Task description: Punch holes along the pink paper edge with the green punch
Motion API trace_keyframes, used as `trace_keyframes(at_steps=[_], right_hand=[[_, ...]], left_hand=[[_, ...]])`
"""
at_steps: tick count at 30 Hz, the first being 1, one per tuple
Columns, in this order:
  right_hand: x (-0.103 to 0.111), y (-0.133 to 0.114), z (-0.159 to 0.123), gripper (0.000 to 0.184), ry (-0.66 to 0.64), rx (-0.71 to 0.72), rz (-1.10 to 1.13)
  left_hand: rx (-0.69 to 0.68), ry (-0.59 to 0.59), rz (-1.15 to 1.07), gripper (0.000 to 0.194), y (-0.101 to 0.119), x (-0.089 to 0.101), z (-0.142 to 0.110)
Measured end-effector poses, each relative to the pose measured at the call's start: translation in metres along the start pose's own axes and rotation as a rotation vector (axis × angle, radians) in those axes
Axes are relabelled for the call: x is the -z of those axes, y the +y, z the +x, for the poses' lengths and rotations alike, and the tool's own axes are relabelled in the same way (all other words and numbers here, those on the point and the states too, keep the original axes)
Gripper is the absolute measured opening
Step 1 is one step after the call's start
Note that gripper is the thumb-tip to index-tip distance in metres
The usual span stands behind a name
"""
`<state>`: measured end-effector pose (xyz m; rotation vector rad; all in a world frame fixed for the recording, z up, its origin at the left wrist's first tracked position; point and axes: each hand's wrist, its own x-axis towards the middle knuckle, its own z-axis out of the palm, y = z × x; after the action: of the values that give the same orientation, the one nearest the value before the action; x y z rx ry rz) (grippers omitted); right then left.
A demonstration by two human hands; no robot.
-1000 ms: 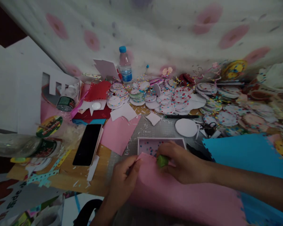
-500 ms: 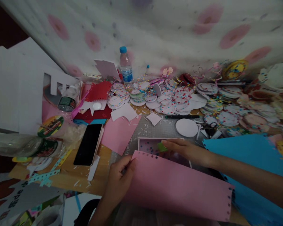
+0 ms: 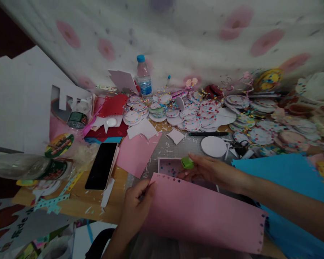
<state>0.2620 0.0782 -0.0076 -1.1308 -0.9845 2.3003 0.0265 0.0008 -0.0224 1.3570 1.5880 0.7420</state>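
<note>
- Behind the table (image 3: 118,198) hangs a pale cloth (image 3: 178,32) printed with pink flowers; a grey mat (image 3: 164,149) scattered with thin white scraps covers part of the wooden top.
- Heaps of dotted paper discs (image 3: 191,113) crowd the back of the table, with a dark pen (image 3: 209,134) and a plain white oval (image 3: 214,146) lying just in front of them.
- To the left, a phone (image 3: 102,166) lies screen up beside a loose pink piece of paper (image 3: 136,154), and a large blue sheet (image 3: 272,176) spreads to the right, partly hidden under the right forearm.
- Nearest the work, the long pink sheet (image 3: 205,212) stands in the way of the view, hiding the near part of the shallow box.
- That shallow box (image 3: 158,165) has a pale rim and holds small bluish and reddish bits (image 3: 170,170).
- One blue-capped bottle (image 3: 144,77) stands upright against the cloth; another clear bottle (image 3: 18,166) lies on its side at the far left.
- Left hand (image 3: 139,199) pinches the pink sheet's upper left corner between thumb and fingers; star-like holes run along the top edge near it and down the right edge.
- Right hand (image 3: 216,172) grasps a small green punch (image 3: 187,162) above the shallow box, just beyond the sheet's top edge and apart from it.
</note>
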Motion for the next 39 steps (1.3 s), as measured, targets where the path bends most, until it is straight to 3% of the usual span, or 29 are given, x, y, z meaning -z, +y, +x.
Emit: trace_keyframes(at_steps=[6,12,16,18,23,26,29,33,39], right_hand=[[0.0,0.0,-0.002,0.043,0.126,0.07,-0.124],[0.002,-0.002,-0.006,0.039,0.062,0.176,-0.175],[0.003,-0.007,-0.011,0.034,0.097,0.248,-0.289],[0.0,-0.01,-0.015,0.034,0.078,0.243,-0.386],[-0.012,-0.013,-0.024,0.028,-0.108,0.171,-0.724],[-0.017,-0.011,-0.028,0.027,-0.076,0.207,-0.869],[-0.019,-0.014,-0.031,0.027,-0.028,0.278,-0.97],[-0.021,-0.026,-0.036,0.018,-0.001,0.325,-1.178],[-0.025,-0.038,-0.033,0.018,-0.093,0.362,-1.546]], left_hand=[[-0.012,0.012,-0.006,0.036,0.001,0.001,0.0],[-0.002,0.04,0.011,0.035,0.0,0.001,0.0],[-0.012,0.061,0.027,0.035,-0.002,0.002,-0.001],[-0.01,0.071,0.013,0.035,-0.001,0.003,-0.002],[0.008,0.123,-0.081,0.033,0.002,0.003,0.0],[0.028,0.036,-0.154,0.027,0.004,0.004,0.0],[0.019,-0.021,-0.081,0.024,0.008,0.003,-0.003],[-0.031,0.05,0.027,0.021,0.017,0.002,-0.011],[-0.116,0.1,0.085,0.02,0.021,0.0,-0.014]])
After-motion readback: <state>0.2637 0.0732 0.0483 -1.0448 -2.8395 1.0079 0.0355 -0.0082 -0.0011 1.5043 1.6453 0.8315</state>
